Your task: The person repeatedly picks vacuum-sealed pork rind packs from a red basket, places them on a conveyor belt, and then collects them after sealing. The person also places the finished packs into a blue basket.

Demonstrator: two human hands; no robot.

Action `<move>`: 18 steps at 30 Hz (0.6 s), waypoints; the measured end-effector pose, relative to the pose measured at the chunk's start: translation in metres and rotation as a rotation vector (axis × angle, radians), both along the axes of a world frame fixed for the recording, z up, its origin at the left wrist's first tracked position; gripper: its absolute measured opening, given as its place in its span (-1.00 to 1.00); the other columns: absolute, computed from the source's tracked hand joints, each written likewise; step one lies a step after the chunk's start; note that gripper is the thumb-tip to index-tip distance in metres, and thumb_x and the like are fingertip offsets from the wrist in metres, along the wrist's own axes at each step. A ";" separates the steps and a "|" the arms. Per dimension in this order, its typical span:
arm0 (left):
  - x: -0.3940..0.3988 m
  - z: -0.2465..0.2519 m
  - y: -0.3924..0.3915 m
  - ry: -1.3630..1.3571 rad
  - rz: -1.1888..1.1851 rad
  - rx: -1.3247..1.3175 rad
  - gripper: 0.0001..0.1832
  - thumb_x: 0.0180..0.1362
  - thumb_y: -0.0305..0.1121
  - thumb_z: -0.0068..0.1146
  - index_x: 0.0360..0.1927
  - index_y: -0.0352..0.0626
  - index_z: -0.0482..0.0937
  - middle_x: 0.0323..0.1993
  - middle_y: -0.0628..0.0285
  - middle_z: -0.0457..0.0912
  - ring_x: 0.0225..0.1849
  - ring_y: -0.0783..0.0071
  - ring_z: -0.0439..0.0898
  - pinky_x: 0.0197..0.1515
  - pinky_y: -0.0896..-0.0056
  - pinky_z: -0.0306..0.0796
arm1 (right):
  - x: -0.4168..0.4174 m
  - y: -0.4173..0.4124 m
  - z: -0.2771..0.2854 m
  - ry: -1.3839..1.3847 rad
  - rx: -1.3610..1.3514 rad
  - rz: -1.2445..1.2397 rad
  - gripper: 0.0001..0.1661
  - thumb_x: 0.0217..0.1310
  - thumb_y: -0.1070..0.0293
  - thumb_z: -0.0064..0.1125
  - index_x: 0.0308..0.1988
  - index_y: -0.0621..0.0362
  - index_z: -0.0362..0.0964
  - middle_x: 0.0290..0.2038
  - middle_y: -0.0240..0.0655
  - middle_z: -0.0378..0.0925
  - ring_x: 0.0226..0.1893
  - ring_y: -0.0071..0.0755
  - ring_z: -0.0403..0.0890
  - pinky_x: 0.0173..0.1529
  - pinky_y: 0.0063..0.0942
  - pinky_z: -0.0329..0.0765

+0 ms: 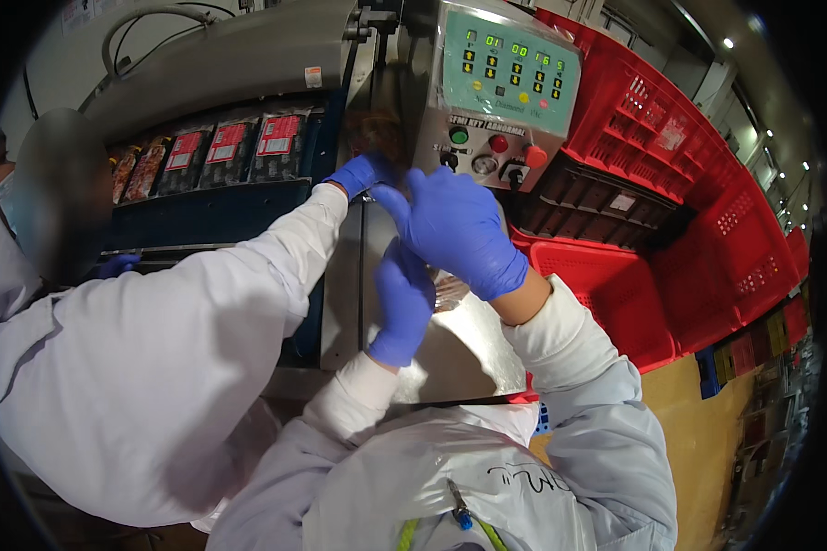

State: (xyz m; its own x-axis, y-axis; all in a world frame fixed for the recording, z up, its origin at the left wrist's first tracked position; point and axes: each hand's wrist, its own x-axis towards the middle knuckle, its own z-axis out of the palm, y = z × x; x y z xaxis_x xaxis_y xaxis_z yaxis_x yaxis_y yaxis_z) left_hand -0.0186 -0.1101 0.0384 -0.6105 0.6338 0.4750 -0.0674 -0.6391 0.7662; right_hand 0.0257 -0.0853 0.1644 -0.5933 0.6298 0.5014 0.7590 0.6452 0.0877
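My right hand [455,234], in a blue glove, is raised over the steel worktop [455,358], just in front of the control box. Below and to its left is my gloved left hand [403,306], its fingertips overlapped by the right hand. A clear plastic packet [449,293] shows partly between my hands and lies close to the worktop. My fingers hide whether either hand grips it. A co-worker's gloved hand [358,175] reaches in from the left, close to my right fingertips. Beyond it is a blurred packet with reddish-brown contents [373,131].
Several dark packs with red labels [227,151] lie in a vacuum sealer at left, under its raised lid [234,65]. The lit control box [496,96] stands ahead. Red plastic crates [599,296] and a black crate [596,200] are at right. The co-worker's sleeve [158,358] crosses the left side.
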 end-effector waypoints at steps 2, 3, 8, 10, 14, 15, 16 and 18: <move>0.006 -0.015 -0.013 0.258 0.302 -0.075 -0.73 0.26 -0.35 -0.20 -0.37 -0.37 0.43 -0.54 -0.05 0.49 -0.52 0.17 0.51 -0.44 0.26 0.34 | 0.016 -0.004 -0.017 -0.067 -0.023 0.037 -0.53 0.21 -0.04 -0.11 -0.25 0.16 0.43 -0.51 -0.07 0.45 -0.44 -0.02 0.53 -0.38 -0.19 0.46; 0.010 -0.023 -0.019 0.356 0.465 -0.129 -0.74 0.25 -0.36 -0.20 -0.37 -0.37 0.43 -0.53 -0.09 0.50 -0.52 0.09 0.52 -0.45 0.23 0.34 | 0.024 -0.004 -0.027 -0.113 -0.036 0.056 -0.51 0.21 -0.07 -0.13 -0.25 0.15 0.43 -0.50 -0.06 0.46 -0.44 -0.03 0.54 -0.39 -0.18 0.46; 0.029 -0.033 -0.039 0.279 0.373 -0.150 -0.76 0.25 -0.38 -0.22 -0.35 -0.35 0.45 -0.51 -0.06 0.52 -0.50 0.02 0.53 -0.46 0.23 0.35 | 0.048 -0.017 -0.046 0.005 -0.207 0.278 -0.59 0.28 0.05 -0.21 -0.15 0.10 0.43 -0.36 -0.08 0.51 -0.34 0.08 0.50 -0.25 -0.18 0.45; 0.039 -0.037 -0.046 0.244 0.371 -0.112 -0.77 0.25 -0.38 -0.21 -0.36 -0.33 0.45 -0.53 -0.02 0.51 -0.52 0.05 0.53 -0.48 0.24 0.34 | 0.057 -0.021 -0.059 -0.046 -0.091 0.331 -0.62 0.17 0.14 -0.05 -0.08 0.10 0.38 -0.37 -0.14 0.51 -0.43 -0.01 0.52 -0.37 -0.19 0.48; 0.048 -0.034 -0.060 0.187 0.314 -0.127 -0.79 0.25 -0.40 -0.21 -0.35 -0.32 0.43 -0.56 0.01 0.49 -0.54 0.08 0.51 -0.49 0.26 0.32 | 0.047 -0.032 -0.067 0.087 -0.168 0.156 -0.75 0.16 0.16 -0.02 -0.33 0.09 0.43 -0.55 -0.15 0.47 -0.55 -0.02 0.52 -0.48 -0.21 0.47; 0.048 -0.037 -0.065 0.127 0.241 -0.149 -0.79 0.25 -0.41 -0.21 -0.34 -0.32 0.43 -0.55 -0.01 0.48 -0.53 0.06 0.51 -0.48 0.27 0.32 | 0.045 -0.043 -0.065 0.098 -0.104 0.157 -0.74 0.17 0.15 -0.04 -0.38 0.08 0.43 -0.59 -0.14 0.46 -0.57 -0.01 0.51 -0.49 -0.21 0.46; 0.048 -0.037 -0.069 0.064 0.167 -0.170 -0.80 0.26 -0.41 -0.22 -0.34 -0.33 0.42 -0.55 -0.02 0.47 -0.52 0.04 0.50 -0.47 0.28 0.32 | 0.043 -0.053 -0.059 0.085 0.066 0.243 -0.78 0.14 0.18 -0.02 -0.37 0.07 0.44 -0.62 -0.13 0.41 -0.61 -0.02 0.49 -0.52 -0.21 0.44; 0.050 -0.027 -0.070 0.150 0.355 -0.125 -0.80 0.26 -0.42 -0.24 -0.35 -0.33 0.40 -0.53 -0.03 0.46 -0.49 0.04 0.49 -0.45 0.28 0.32 | 0.042 -0.050 -0.062 0.082 -0.046 0.186 -0.80 0.10 0.22 0.01 -0.31 0.06 0.44 -0.58 -0.18 0.42 -0.58 -0.07 0.49 -0.52 -0.21 0.44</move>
State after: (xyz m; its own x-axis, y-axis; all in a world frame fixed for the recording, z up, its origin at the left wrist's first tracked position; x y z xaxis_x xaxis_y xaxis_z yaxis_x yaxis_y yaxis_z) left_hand 0.0314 -0.1798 0.0110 -0.7316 0.4543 0.5083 0.2593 -0.5042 0.8238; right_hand 0.0676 -0.1349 0.1021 -0.6597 0.5367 0.5260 0.6299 0.7767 -0.0025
